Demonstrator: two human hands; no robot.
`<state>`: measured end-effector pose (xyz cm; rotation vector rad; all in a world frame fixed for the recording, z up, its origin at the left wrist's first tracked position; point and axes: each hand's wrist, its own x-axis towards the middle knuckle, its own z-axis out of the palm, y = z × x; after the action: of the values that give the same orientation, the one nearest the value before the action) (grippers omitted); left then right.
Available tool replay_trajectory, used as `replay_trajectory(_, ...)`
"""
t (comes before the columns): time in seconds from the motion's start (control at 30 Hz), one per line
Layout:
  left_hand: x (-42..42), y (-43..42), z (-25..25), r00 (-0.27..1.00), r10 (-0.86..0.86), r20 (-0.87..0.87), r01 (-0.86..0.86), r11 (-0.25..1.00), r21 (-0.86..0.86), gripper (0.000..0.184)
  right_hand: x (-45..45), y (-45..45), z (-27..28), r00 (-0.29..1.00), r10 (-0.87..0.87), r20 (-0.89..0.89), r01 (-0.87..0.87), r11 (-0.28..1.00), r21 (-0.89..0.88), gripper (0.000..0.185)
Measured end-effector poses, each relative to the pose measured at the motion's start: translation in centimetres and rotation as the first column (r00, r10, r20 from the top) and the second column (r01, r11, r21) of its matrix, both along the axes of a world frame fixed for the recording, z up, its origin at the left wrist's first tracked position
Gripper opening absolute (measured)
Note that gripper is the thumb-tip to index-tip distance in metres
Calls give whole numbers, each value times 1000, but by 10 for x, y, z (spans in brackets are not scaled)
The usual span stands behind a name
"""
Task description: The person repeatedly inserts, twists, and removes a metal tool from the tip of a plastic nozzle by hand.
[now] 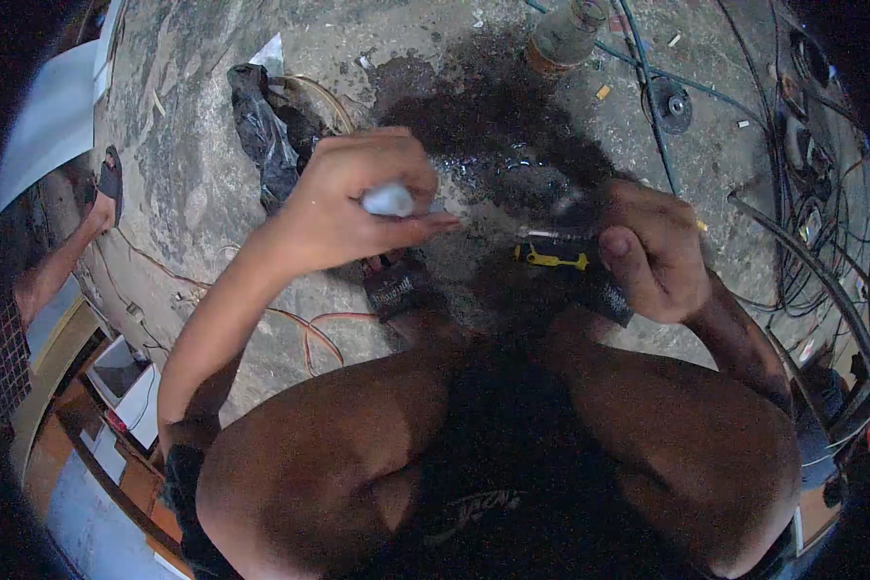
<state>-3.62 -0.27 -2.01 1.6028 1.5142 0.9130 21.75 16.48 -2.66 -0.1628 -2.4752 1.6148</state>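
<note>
My left hand [362, 198] is raised above the floor, closed around a whitish rounded rod-like thing [389, 200] whose end points towards me. Its far part is hidden by the fingers. To the right, my right hand [655, 253] is in a fist, with a thin shiny shaft [558, 234] sticking out leftward, blurred at its tip. What the fist wraps is mostly hidden. Just below the shaft shows a yellow and black tool [551, 255]; I cannot tell whether it lies on the floor or is held. The hands are apart.
Dark wet patch [483, 106] on the concrete floor ahead. A clear bottle [565, 39] stands beyond it. A black plastic bag [261, 135] lies left, a round disc [669, 104] right. Cables [793, 242] tangle at the right. Another person's sandalled foot [111, 188] is at the left.
</note>
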Motion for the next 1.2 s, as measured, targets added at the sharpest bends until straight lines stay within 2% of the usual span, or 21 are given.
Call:
replay_trajectory(0.07, 10, 11, 9, 999, -26, 39, 19, 984, 177, 25, -7, -3, 11, 999, -1, -50, 2, 1000, 24, 21)
replay_trajectory(0.13, 16, 16, 18, 989, -36, 144, 1, 973, 231, 25, -11, 0, 28, 997, -23, -72, 26, 999, 34, 18)
replay_trajectory(0.27, 26, 18, 27, 975, -8, 224, -65, 947, 314, 23, -17, 4, 55, 985, -48, -165, 83, 974, 211, 34)
replay_trajectory(0.37, 27, 20, 32, 953, -41, 300, -62, 944, 325, 22, -20, -2, 67, 969, -98, -225, 156, 954, 255, 35)
replay_trajectory(0.43, 25, 22, 38, 966, -88, 243, 4, 945, 327, 28, -20, 2, 78, 975, -60, -213, 125, 943, 309, 36)
replay_trajectory(0.53, 27, 23, 42, 957, -116, 264, 24, 944, 329, 32, -21, -2, 85, 974, -57, -218, 131, 931, 341, 38)
replay_trajectory(0.63, 25, 22, 52, 979, -133, 155, 89, 961, 262, 32, -14, 6, 82, 969, 26, -245, 70, 924, 376, 40)
replay_trajectory(0.7, 27, 20, 52, 976, -109, 187, 61, 968, 243, 32, -12, 8, 81, 968, 59, -245, 40, 924, 379, 41)
replay_trajectory(0.8, 36, 19, 43, 916, -68, 395, -28, 972, 234, 30, -12, -1, 83, 970, -10, -245, 95, 936, 338, 42)
replay_trajectory(0.9, 34, 21, 49, 900, -105, 422, 27, 982, 186, 26, -15, -1, 83, 957, -3, -291, 105, 936, 336, 43)
replay_trajectory(0.93, 36, 22, 52, 904, -97, 417, 17, 981, 192, 24, -9, 9, 77, 946, 60, -320, 63, 930, 361, 43)
replay_trajectory(1.0, 33, 23, 52, 906, -164, 389, 92, 976, 198, 23, -7, 10, 71, 917, 63, -393, 83, 935, 345, 41)
replay_trajectory(1.03, 26, 24, 47, 899, -239, 366, 177, 964, 196, 27, -8, 3, 67, 900, 2, -436, 143, 943, 301, 40)
replay_trajectory(1.1, 22, 25, 44, 891, -310, 331, 260, 947, 187, 34, -8, -3, 73, 919, -34, -393, 159, 944, 290, 35)
replay_trajectory(1.2, 24, 24, 45, 909, -299, 291, 258, 951, 170, 39, -16, -8, 95, 975, -29, -219, 110, 924, 366, 26)
